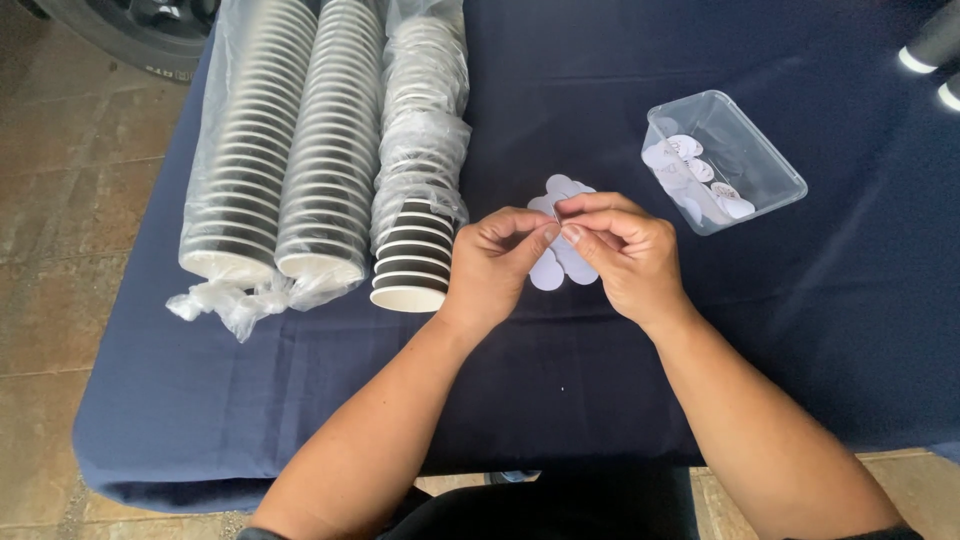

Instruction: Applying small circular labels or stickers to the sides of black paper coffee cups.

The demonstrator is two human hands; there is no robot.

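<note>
A small round white sticker (pixel 556 212) is pinched between the fingertips of both hands, which meet above the middle of the table. The left hand (pixel 495 265) closes thumb and forefinger narrowly on the sticker's near edge, and the right hand (pixel 625 255) does the same from the other side, so the fingers (pixel 590 205) of the two hands touch. Just beneath and beyond the fingertips lies a loose pile of white paper discs (pixel 562 262), partly hidden by the knuckles.

The discs rest on a dark navy tablecloth (pixel 820 330) that covers the whole table and hangs over its near edge. Beyond the cloth, to the left of the left hand, a brown tiled floor (pixel 60 250) shows.

To the right of the right hand's fingers, and a little farther away, stands a clear plastic tub (pixel 770 160) holding more round stickers. To the left of the left hand's fingers lie three sleeves of stacked dark paper cups with white rims, each in thin clear plastic wrap: the nearest sleeve (pixel 415 260) sits just beside the left hand with its wrap pulled back, the other two sleeves (pixel 285 160) lie side by side past it.
</note>
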